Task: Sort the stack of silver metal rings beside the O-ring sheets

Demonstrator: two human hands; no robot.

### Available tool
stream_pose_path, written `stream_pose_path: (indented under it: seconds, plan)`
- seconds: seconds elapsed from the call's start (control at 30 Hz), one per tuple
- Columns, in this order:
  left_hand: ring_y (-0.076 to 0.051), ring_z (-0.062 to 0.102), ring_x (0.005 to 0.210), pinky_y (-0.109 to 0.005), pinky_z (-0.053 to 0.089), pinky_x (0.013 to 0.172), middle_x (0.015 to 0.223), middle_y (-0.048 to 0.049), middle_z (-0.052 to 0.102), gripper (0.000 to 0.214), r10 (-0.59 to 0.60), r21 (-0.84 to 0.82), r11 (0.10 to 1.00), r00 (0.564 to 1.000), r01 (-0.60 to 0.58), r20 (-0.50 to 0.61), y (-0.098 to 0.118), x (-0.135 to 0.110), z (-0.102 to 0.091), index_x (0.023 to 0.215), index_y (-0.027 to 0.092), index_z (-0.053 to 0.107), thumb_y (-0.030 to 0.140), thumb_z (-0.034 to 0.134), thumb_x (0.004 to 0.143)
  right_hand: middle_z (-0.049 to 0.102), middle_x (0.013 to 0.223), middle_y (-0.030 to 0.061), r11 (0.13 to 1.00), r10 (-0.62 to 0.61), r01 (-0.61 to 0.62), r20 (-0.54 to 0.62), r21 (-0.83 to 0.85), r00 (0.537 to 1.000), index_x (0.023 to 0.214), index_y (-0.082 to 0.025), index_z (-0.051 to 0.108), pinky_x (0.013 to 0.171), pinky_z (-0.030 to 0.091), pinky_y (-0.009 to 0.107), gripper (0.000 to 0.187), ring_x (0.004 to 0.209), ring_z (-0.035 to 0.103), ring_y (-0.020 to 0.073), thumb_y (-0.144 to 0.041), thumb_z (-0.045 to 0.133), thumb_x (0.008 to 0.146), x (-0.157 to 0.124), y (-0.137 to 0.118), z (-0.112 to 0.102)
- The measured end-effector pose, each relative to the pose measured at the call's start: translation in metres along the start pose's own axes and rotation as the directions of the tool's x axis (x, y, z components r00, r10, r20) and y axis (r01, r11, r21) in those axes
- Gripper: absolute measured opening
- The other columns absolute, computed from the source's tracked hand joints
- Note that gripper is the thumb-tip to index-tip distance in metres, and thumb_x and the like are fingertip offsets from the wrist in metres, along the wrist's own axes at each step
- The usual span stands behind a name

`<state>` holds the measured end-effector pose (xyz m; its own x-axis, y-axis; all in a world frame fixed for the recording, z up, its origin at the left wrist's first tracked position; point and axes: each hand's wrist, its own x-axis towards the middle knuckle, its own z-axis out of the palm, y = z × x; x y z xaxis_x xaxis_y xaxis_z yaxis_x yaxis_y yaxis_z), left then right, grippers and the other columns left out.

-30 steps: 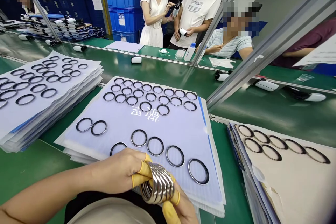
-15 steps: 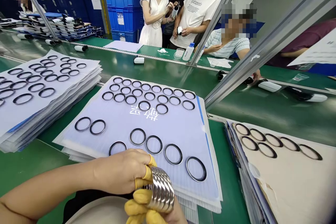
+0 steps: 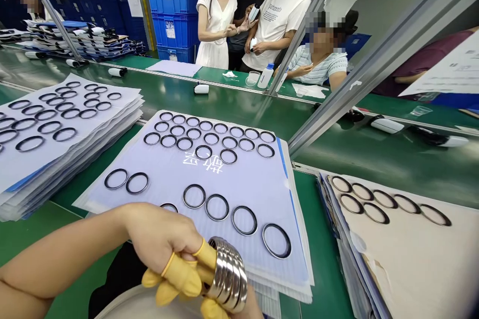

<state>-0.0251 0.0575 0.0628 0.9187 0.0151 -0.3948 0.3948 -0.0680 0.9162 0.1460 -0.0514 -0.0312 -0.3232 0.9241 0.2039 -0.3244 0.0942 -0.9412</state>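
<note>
My left hand (image 3: pixel 164 244), its fingers in yellow finger cots, grips a stack of several shiny metal rings (image 3: pixel 226 274) from the left. My right hand (image 3: pixel 250 306) is mostly cut off by the bottom edge and holds the stack from below. Just past the hands lies a white sheet (image 3: pixel 239 179) on a pile of sheets, carrying rows of black-rimmed rings, such as one ring (image 3: pixel 193 185). My left wrist and knuckles pass just above that sheet's near corner, and one ring there is partly hidden by my hand.
A second pile of ringed sheets (image 3: pixel 97 124) stands to the left, and a beige sheet (image 3: pixel 404 259) with more rings lies to the right. Behind a metal frame bar (image 3: pixel 359 75), white cylinders (image 3: pixel 201 89) lie on a green belt (image 3: pixel 359 154). Co-workers and blue crates (image 3: pixel 175 15) stand beyond.
My left hand has shifted its fingers lower and rolled the ring stack more upright. The whole view has drifted slightly.
</note>
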Motion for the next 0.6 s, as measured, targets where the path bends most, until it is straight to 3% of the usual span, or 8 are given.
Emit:
stream_pose_path:
  seconds: [0.1,0.2,0.3,0.43,0.6]
  plan:
    - [-0.009,0.044,0.037,-0.017,0.039,0.039,0.047,0.0054,0.053,0.016,0.061,-0.077,0.995,0.998,-0.062,-0.021,-0.002,0.001,0.003,0.085,0.017,0.062,0.033,0.060,0.085,0.078,0.084,0.0051,0.994,0.036,-0.028,0.071,-0.109,0.997,0.095,-0.027,0.077,0.078,0.058,0.038,0.045,0.079,0.074,0.0255,-0.064,0.058,0.077,0.004,0.003,-0.005]
    - [-0.010,0.042,0.034,-0.016,0.038,0.037,0.044,0.0052,0.050,0.020,0.089,-0.150,0.985,0.996,-0.085,0.018,-0.003,0.003,0.006,0.091,0.016,0.062,0.033,0.051,0.089,0.076,0.079,0.0076,0.985,0.102,-0.089,0.087,-0.150,0.991,0.092,-0.022,0.076,0.077,0.058,0.035,0.058,0.078,0.072,0.0260,-0.072,0.055,0.074,-0.006,0.010,-0.010]
    - [-0.009,0.040,0.036,-0.015,0.036,0.037,0.045,0.0056,0.046,0.020,0.132,-0.089,0.987,0.990,-0.135,-0.047,-0.005,0.004,0.010,0.087,0.015,0.062,0.030,0.049,0.089,0.075,0.096,0.0118,0.982,0.133,-0.132,0.000,-0.134,0.991,0.109,-0.021,0.069,0.085,0.055,0.041,0.061,0.094,0.069,0.0308,-0.070,0.056,0.075,-0.022,0.021,-0.014]
    - [-0.008,0.036,0.038,-0.015,0.037,0.040,0.046,0.0067,0.041,0.020,0.204,0.004,0.979,0.972,-0.205,-0.119,-0.007,0.010,0.017,0.078,0.016,0.061,0.034,0.056,0.086,0.072,0.105,0.0147,0.983,0.085,-0.100,-0.100,-0.153,0.991,0.113,-0.022,0.067,0.085,0.055,0.047,0.073,0.107,0.063,0.0383,-0.072,0.067,0.061,-0.031,0.035,-0.018]
    - [-0.010,0.040,0.045,-0.018,0.042,0.047,0.049,0.0060,0.037,0.016,0.302,0.014,0.953,0.945,-0.303,-0.128,-0.001,0.019,0.023,0.083,0.013,0.061,0.025,0.050,0.084,0.066,0.123,0.0125,0.996,0.043,-0.047,-0.058,-0.076,0.997,0.128,-0.027,0.057,0.083,0.057,0.046,0.068,0.107,0.065,0.0350,-0.060,0.069,0.070,-0.026,0.025,-0.017]
